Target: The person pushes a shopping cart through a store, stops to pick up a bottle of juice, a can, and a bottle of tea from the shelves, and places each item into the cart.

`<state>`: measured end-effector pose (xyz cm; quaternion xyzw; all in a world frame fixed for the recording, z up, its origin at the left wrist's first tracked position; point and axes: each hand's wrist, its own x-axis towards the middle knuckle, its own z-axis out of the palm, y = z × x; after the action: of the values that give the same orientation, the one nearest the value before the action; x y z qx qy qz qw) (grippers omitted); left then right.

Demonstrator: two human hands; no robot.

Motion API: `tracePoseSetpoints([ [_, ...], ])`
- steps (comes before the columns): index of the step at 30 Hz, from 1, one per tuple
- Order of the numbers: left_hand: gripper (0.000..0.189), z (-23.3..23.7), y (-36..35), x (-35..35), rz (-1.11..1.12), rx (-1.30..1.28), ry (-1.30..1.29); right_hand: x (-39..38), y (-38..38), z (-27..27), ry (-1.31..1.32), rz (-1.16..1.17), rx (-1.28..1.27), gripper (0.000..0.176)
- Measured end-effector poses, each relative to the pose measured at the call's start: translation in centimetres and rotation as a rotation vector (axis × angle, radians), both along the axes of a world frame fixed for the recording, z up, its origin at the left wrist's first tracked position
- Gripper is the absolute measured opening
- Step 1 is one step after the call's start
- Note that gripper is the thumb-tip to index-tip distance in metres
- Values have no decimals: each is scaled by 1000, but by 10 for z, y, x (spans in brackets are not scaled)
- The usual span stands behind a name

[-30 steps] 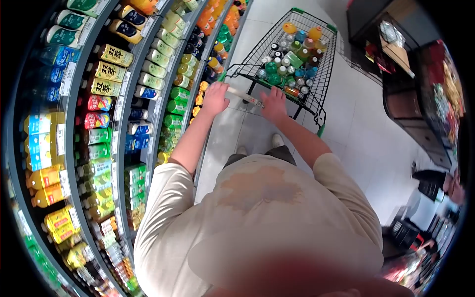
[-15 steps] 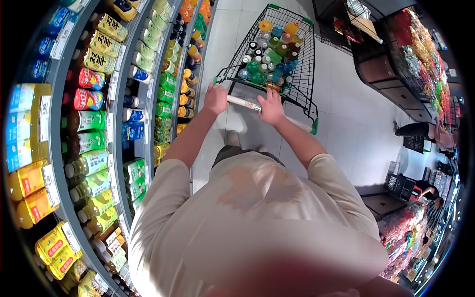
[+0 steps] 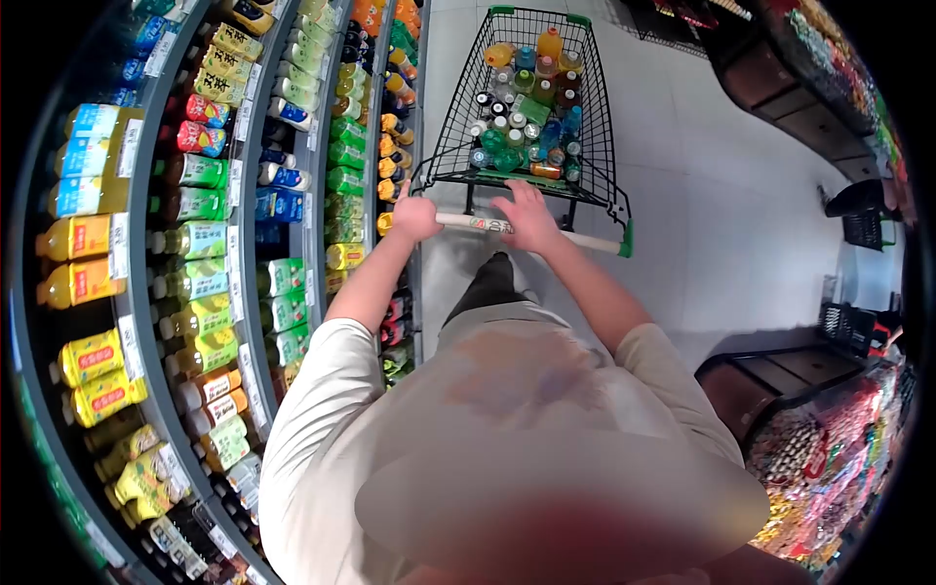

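My left hand is closed round the left end of the pale handle of a shopping cart. One of its fingers points forward. Over the middle of that bar lies my right hand, holding it from above with fingers reaching past the front; the undersides of both hands are hidden. Ahead is the black wire cart with green corner pieces. Inside it, several drink bottles stand or lie toward the near end, among them an orange bottle and a green one.
Close along my left run shelves of bottled drinks with price tags. Pale floor tiles lie to the right of the cart. Dark display counters with colourful packets curve along the right, and a black basket is near them.
The cart and I have moved forward along the shelves, which slide back in view. My right hand's fingers reach further forward over the handle. A leg now shows stepping below the handle.
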<state>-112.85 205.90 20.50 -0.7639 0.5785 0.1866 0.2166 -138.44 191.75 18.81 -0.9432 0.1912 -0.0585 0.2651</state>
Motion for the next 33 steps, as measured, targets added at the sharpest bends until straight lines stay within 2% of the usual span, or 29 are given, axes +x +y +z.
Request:
tracePoseSetpoints([
  [2, 39, 3, 27, -23, 33, 25, -10, -37, 15, -4, -181, 19, 184, 67],
  [3, 40, 0, 43, -33, 29, 16, -5, -62, 25, 1, -176, -32, 152, 64],
  [5, 37, -6, 76, -51, 31, 5, 0, -121, 48, 1, -142, -127, -71, 56],
  [9, 35, 5, 132, -91, 19, 40, 30, -223, 84, -21, 329, -188, -66, 38],
  [12, 35, 10, 169, -114, -116, 75, 55, -245, 120, -29, 364, -239, -93, 25],
  [14, 34, -13, 199, -117, -225, 48, 107, -256, 150, -38, 371, -280, -138, 22],
  [16, 33, -18, 230, -126, -275, -16, 173, -264, 178, -40, 375, -308, -167, 20],
  [17, 32, -20, 247, -130, -269, -84, 223, -271, 192, -43, 377, -310, -170, 20],
  [20, 29, -20, 286, -145, -251, -55, 206, -285, 236, -45, 414, -325, -157, 20],
  [28, 26, -22, 380, -154, -219, -180, 231, -291, 339, -35, 582, -323, -113, 17],
  [29, 30, -29, 391, -155, -157, -200, 264, -292, 349, -34, 593, -317, -96, 18],
  [33, 24, -29, 435, -168, -175, -200, 220, -304, 384, -30, 629, -213, 90, 25],
])
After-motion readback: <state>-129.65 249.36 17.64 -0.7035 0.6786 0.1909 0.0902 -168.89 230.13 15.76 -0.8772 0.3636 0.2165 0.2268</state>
